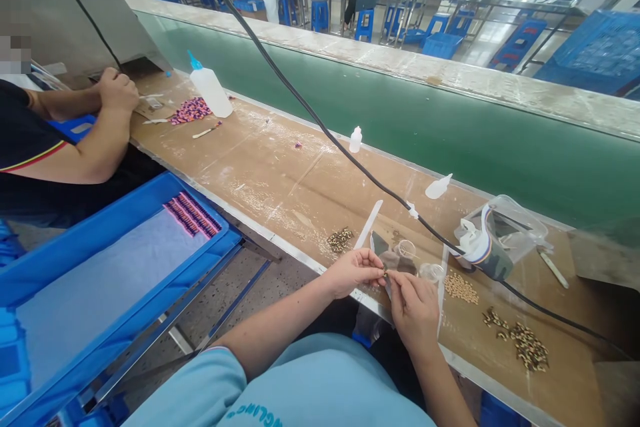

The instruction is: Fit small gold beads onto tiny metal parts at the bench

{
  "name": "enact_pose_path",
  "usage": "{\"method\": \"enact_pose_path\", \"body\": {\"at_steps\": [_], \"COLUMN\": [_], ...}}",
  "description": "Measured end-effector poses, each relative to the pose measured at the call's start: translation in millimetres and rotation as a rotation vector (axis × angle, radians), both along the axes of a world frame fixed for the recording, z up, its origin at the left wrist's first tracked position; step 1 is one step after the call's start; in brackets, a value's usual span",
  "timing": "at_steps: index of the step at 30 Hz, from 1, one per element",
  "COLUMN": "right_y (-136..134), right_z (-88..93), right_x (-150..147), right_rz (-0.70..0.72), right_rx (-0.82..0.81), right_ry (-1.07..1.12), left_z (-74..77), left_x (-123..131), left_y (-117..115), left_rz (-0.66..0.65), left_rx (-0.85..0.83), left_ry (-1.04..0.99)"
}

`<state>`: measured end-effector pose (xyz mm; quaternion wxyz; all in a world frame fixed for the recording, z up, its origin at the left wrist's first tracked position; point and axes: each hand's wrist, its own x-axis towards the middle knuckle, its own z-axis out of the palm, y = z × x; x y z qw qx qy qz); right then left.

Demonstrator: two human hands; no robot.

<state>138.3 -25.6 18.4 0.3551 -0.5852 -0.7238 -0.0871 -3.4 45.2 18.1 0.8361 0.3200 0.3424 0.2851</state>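
A: State the condition of the fingers.

B: Left hand (357, 272): thumb and forefinger closed in a pinch on a small dark piece (385, 273). Right hand (415, 300): fingertips closed at the same piece. The fingers cover most of it; its exact shape cannot be determined.

A: Location of the piece?

B: Between both sets of fingertips, above the near edge of the bench (280, 167).

A: List adjacent items.

B: Left of the hands, beside a white strip (369, 224): a small dark-and-gold pile (341, 240). Just beyond the right hand: a clear round dish (431, 272). To its right: a beige pile (461, 288), then a larger dark pile (530, 348).

A: Obstructions?

B: A black cable (320, 122) crosses the view diagonally and passes in front of a clear plastic container (525, 214). A small bottle (355, 139) stands near the far edge; a second bottle (439, 186) lies to its right. A blue tray (90, 227) occupies the left side, off the bench.
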Motion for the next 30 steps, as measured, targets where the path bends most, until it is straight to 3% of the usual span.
{"method": "enact_pose_path", "body": {"at_steps": [9,15,24,30], "right_y": [-7,-5,-3,-4], "right_z": [-0.9,3.7,9.0,10.3], "right_x": [-7,2,2,2], "right_rz": [-0.053,0.077,0.046,-0.016], "right_rx": [-0.072,-0.077,-0.391,-0.385], "right_ry": [0.134,0.146,0.642,0.652], "left_z": [-3.1,-4.0,-1.5,-0.4], "left_x": [4,3,0,-1], "left_y": [-4,-4,-5,-7], "left_rz": [0.059,0.052,0.011,0.022], "left_rx": [0.031,0.056,0.072,0.092], "left_ry": [0.029,0.045,0.014,-0.013]}}
